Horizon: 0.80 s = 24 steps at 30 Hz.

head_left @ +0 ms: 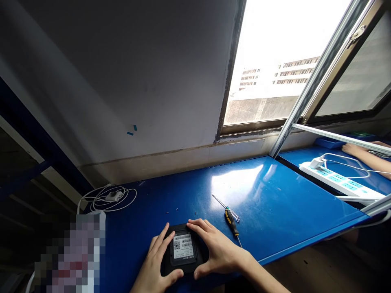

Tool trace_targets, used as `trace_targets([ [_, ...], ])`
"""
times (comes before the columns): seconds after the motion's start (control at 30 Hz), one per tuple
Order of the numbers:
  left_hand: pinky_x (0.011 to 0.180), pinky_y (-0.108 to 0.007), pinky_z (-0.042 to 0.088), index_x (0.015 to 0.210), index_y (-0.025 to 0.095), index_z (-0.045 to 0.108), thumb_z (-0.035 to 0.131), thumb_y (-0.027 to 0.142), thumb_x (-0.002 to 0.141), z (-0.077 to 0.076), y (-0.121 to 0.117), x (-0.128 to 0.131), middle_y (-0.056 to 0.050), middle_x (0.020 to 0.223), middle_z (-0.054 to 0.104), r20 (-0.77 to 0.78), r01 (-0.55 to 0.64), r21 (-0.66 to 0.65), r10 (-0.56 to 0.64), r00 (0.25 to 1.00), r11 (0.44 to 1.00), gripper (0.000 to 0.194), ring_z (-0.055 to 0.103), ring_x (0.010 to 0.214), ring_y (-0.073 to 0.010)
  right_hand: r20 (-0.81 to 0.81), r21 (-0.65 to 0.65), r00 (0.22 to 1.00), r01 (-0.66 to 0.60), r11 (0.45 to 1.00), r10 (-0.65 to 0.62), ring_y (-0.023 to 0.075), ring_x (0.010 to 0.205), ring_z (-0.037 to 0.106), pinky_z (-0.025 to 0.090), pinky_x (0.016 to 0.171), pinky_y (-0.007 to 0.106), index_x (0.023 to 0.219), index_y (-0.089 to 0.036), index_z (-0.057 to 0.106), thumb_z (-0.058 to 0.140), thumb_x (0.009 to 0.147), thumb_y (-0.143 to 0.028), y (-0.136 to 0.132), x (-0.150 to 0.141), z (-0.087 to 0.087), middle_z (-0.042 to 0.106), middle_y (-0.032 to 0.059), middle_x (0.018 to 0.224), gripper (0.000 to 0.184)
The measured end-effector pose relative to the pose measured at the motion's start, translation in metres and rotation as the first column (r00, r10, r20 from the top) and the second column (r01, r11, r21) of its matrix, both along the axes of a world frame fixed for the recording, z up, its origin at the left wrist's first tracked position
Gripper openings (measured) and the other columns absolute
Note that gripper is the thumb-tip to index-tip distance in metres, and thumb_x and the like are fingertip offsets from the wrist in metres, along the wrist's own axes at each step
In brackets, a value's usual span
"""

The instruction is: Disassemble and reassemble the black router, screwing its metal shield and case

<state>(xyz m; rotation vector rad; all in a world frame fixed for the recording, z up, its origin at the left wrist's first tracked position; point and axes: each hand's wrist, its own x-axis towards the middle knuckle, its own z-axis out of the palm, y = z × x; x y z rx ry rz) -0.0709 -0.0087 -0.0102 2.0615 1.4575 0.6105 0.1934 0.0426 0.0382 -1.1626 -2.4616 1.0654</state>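
A flat black device (182, 263) lies on the blue table near its front edge, a white label (183, 246) with a QR code and barcodes facing up. My left hand (156, 260) grips its left side, fingertips at the far left corner and thumb at the near edge. From the right, my right hand (217, 249) holds it the same way. To the right of the device lies a screwdriver with a black and yellow handle (231, 222). Another, with a clear bluish handle (234, 215), lies partly behind it. Tiny dark screws (195, 213) are scattered beyond the device.
A coiled white cable with an adapter (114, 196) sits at the table's back left. At the left edge stands a blurred bag-like object (76, 252). Right, beyond a metal frame (301, 93), are a white power strip (339, 179) and another person's arms (363, 154).
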Motion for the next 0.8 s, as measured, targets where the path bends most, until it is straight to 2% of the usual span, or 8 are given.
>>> trace_targets([
  [0.13,0.114,-0.058,0.041,0.149,0.032,0.049,0.079,0.040,0.075,-0.018,0.002,-0.001,-0.007,0.166,0.031,0.019,-0.026,0.005,0.026,0.999,1.000,0.080,0.041,0.145,-0.0391,0.018,-0.004,1.000,0.003,1.000,-0.003,0.0381,0.144,0.038,0.033,0.122,0.049,0.155,-0.017,0.039,0.089,0.052,-0.061,0.000,-0.001,0.001,0.040,0.0151,0.158,0.123],
  [0.23,0.116,-0.059,0.038,0.149,0.032,0.049,0.079,0.039,0.074,-0.022,0.003,-0.001,-0.007,0.166,0.029,0.017,-0.037,-0.019,0.037,0.999,0.999,0.081,0.038,0.147,-0.0386,0.023,0.000,1.000,-0.001,1.000,0.001,0.0383,0.144,0.038,0.034,0.121,0.050,0.156,-0.018,0.039,0.088,0.052,-0.060,0.000,-0.002,0.001,0.040,0.0147,0.158,0.122],
  [0.33,0.118,-0.059,0.036,0.149,0.029,0.050,0.079,0.038,0.074,-0.009,0.003,0.002,-0.009,0.166,0.028,-0.010,-0.032,-0.066,0.032,0.999,0.997,0.081,0.036,0.148,-0.0386,0.031,0.006,1.000,0.000,1.000,0.000,0.0386,0.143,0.040,0.035,0.121,0.051,0.156,-0.019,0.039,0.088,0.054,-0.057,0.000,-0.002,0.002,0.040,0.0139,0.159,0.119],
  [0.47,0.120,-0.057,0.033,0.149,0.024,0.050,0.077,0.031,0.073,0.021,0.003,0.010,-0.010,0.166,0.027,-0.080,-0.039,-0.162,0.027,0.996,0.986,0.081,0.033,0.150,-0.0378,0.064,-0.012,0.998,0.008,1.000,-0.008,0.0397,0.143,0.041,0.036,0.120,0.052,0.156,-0.020,0.037,0.088,0.056,-0.054,-0.001,-0.004,0.009,0.039,0.0134,0.160,0.117],
  [0.57,0.118,-0.053,0.037,0.150,0.021,0.050,0.075,0.028,0.072,0.039,0.003,0.016,-0.009,0.167,0.025,-0.138,-0.071,-0.229,0.040,0.990,0.971,0.082,0.031,0.151,-0.0375,0.102,-0.027,0.995,0.013,1.000,-0.010,0.0407,0.143,0.040,0.036,0.120,0.052,0.157,-0.018,0.036,0.088,0.056,-0.055,-0.002,-0.007,0.016,0.038,0.0148,0.161,0.119],
  [0.67,0.114,-0.050,0.043,0.150,0.024,0.050,0.074,0.028,0.072,0.045,0.002,0.019,-0.005,0.167,0.024,-0.180,-0.099,-0.250,0.054,0.982,0.963,0.081,0.035,0.149,-0.0360,0.135,-0.038,0.991,0.014,0.999,-0.009,0.0410,0.144,0.039,0.036,0.120,0.052,0.157,-0.017,0.035,0.088,0.056,-0.057,-0.003,-0.010,0.018,0.036,0.0154,0.162,0.121],
  [0.8,0.112,-0.050,0.045,0.146,0.026,0.054,0.076,0.029,0.071,0.047,0.003,0.020,-0.004,0.165,0.028,-0.220,-0.110,-0.208,0.063,0.973,0.972,0.078,0.045,0.144,-0.0355,0.156,-0.040,0.988,0.018,0.999,-0.011,0.0418,0.144,0.039,0.037,0.119,0.052,0.158,-0.018,0.034,0.088,0.055,-0.058,-0.003,-0.012,0.018,0.036,0.0158,0.162,0.123],
])
